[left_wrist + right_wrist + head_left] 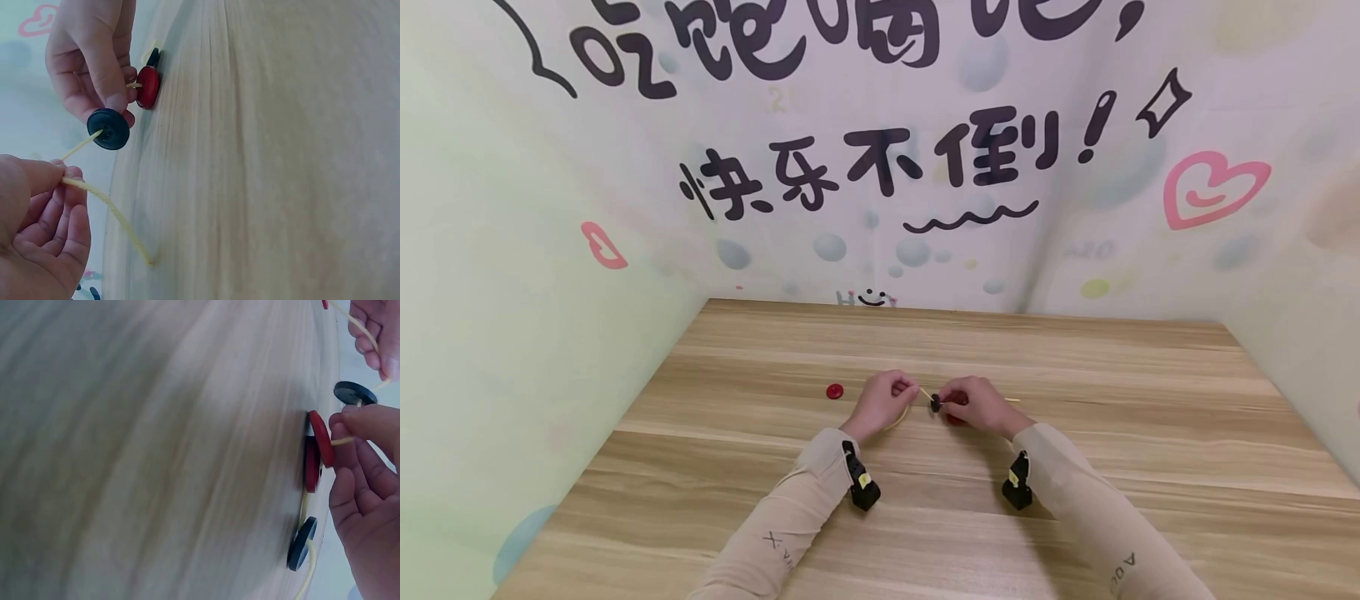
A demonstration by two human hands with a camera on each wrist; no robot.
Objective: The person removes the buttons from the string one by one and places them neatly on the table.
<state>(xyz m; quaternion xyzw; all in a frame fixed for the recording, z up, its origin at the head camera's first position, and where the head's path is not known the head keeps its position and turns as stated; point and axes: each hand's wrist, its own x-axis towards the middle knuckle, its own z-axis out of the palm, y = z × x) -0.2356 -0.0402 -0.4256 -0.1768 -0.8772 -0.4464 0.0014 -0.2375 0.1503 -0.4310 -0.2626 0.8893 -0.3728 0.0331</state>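
Sleeves (775, 525) nearest, beige with some dark print, black wrist cam (865, 493) at each cuff. Both forearms reach in over the tabletop (925, 542), wood grain, light brown. Left hand (882, 402): grip closed, pinching yellow string (116, 213) between thumb and finger; a loose tail hangs off below the pinch. Right hand (981, 407): grip closed on black button (111, 128), thumb and fingertip at the side away from the left hand. Button sits between the two hands, string through it, short straight run from its face to the left pinch. Red pair (320, 439) just beside the right fingers, overlapping in the right wrist view; string goes from that hand into the front one, which is tilted. Whether the two touch, can't tell. Second black button (302, 544) further along, near the pair, string at it too. Lone red button (835, 391) lies flat left of the left hand, well apart from the rest. Backdrop (625, 167) behind: pale cloth, black lettering, pink hearts, bubbles.
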